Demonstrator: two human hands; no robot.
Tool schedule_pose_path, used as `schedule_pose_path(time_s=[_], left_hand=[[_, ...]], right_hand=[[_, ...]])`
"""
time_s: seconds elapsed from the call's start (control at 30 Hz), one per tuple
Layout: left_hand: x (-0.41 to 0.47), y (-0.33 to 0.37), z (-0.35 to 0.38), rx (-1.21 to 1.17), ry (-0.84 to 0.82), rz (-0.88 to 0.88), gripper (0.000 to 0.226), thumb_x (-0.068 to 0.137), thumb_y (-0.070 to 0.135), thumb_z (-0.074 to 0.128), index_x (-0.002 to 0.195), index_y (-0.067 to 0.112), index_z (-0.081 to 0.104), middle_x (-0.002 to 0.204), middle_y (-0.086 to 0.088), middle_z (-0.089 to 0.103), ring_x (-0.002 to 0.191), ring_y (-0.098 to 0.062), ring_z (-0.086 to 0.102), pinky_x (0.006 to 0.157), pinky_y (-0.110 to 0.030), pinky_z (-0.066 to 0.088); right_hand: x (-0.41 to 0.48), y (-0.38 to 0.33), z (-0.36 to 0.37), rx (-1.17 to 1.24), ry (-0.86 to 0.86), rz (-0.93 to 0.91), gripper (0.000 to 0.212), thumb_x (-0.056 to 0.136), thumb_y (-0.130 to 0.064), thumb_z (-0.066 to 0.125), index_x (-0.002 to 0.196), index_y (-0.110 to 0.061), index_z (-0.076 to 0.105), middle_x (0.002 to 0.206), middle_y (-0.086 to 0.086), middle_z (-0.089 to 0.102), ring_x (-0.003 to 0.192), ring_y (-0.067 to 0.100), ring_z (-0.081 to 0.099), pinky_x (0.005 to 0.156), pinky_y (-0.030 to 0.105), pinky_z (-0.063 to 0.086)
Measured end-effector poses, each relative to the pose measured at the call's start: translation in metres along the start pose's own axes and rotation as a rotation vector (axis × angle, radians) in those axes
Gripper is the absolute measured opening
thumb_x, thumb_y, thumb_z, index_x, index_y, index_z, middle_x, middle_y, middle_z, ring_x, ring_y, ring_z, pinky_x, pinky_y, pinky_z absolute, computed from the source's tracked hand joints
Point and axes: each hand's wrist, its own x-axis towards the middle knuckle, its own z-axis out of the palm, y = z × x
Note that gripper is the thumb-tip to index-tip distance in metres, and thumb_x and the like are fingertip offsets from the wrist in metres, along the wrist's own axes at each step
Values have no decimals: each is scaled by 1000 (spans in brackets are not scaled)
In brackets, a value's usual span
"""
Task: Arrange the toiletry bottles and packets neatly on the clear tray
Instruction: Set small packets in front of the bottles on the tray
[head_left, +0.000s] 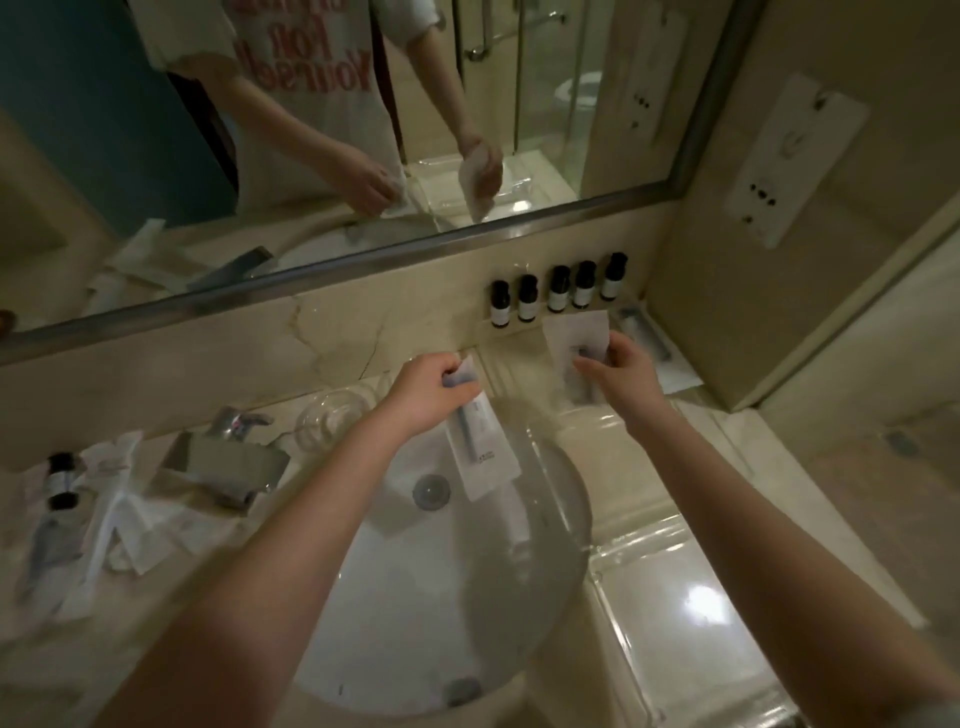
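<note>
Toiletry bottles (558, 291), five small dark ones with black caps and white labels, stand upright in a row against the wall at the back of the clear tray (639, 540). Their label print is too small to read. The tray lies on the table to the right of the round white sink (431, 597).

The left hand (431, 382) pinches the top end of a long white packet (483, 452), which hangs slanted over the sink with a slim dark item showing through it. A small dark mark is printed near its lower end, but it is not legible. The right hand (618, 369) has its fingers curled round a second white packet (576, 338), held above the back of the tray just in front of the bottles. Another packet (644, 332) lies at the tray's far right corner.

Left of the sink are a chrome tap (234, 457) and a clear glass dish (332, 421). Farther left, a loose pile of white packets (119, 499) lies beside a dark bottle lying on its side (61, 480).

The mirror (130, 130) above reflects the person's white shirt. Its red lettering is reversed and partly cut off, and it seems to read "For Yourself".
</note>
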Motion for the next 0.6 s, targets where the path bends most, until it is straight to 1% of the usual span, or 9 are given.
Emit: schedule_pose_path(time_s=[0.07, 0.13, 0.2, 0.27, 0.33, 0.43, 0.47, 0.53, 0.6], left_hand=[[12, 6, 1, 2, 21, -10, 36, 85, 23, 63, 60, 19, 38, 62, 4, 37, 60, -12, 39, 51, -24, 29], [22, 10, -1, 13, 39, -13, 35, 86, 23, 62, 61, 22, 39, 64, 5, 39, 60, -11, 40, 51, -23, 29], [29, 13, -1, 21, 46, -5, 30, 87, 24, 62, 64, 22, 43, 66, 5, 42, 62, -11, 42, 52, -24, 30], [35, 14, -1, 21, 47, 0, 21, 87, 24, 62, 70, 19, 49, 68, 6, 46, 64, -11, 44, 53, -23, 32], [38, 13, 1, 17, 41, -9, 17, 87, 24, 62, 75, 20, 52, 70, 7, 47, 64, -6, 44, 54, -22, 33], [41, 10, 2, 34, 34, -23, 25, 87, 25, 62, 68, 21, 46, 68, 5, 44, 62, -8, 42, 52, -23, 30], [41, 10, 2, 42, 34, -24, 29, 87, 25, 62, 65, 21, 43, 67, 5, 41, 61, -9, 41, 51, -23, 29], [42, 10, 1, 36, 32, -30, 35, 87, 24, 62, 62, 20, 39, 65, 4, 37, 60, -10, 38, 51, -22, 28], [43, 8, 0, 32, 36, -36, 36, 86, 22, 63, 61, 20, 38, 63, 4, 37, 60, -12, 38, 52, -22, 28]], right_hand=[[20, -2, -3, -138, -30, -107, 15, 83, -8, 65, 96, -15, 61, 91, 3, 65, 87, 21, 61, 76, 33, 50], [34, -1, -4, -326, -43, -213, 15, 83, -12, 66, 98, -12, 63, 89, 0, 64, 87, 18, 59, 72, 27, 44], [42, 6, -4, -516, -40, -322, 22, 84, -16, 68, 104, -9, 65, 95, 3, 66, 91, 18, 58, 75, 26, 40], [44, 13, -3, -569, -76, -379, 24, 83, -15, 69, 106, -9, 68, 102, 6, 68, 96, 20, 61, 81, 31, 46], [44, 15, -3, -554, -108, -395, 23, 83, -13, 69, 106, -10, 70, 104, 6, 69, 97, 20, 62, 87, 32, 49], [53, 13, -5, -604, -149, -482, 21, 84, -14, 68, 105, -10, 69, 103, 8, 70, 95, 23, 63, 82, 30, 48], [58, 9, -5, -626, -181, -480, 18, 84, -16, 67, 101, -9, 69, 100, 9, 70, 92, 24, 64, 81, 33, 49], [66, -5, -2, -635, -250, -375, 12, 86, -20, 64, 92, -10, 63, 91, 8, 67, 84, 22, 62, 76, 37, 51], [73, -17, 3, -636, -284, -276, 12, 87, -21, 63, 89, -12, 56, 87, 2, 61, 79, 17, 58, 71, 32, 48]])
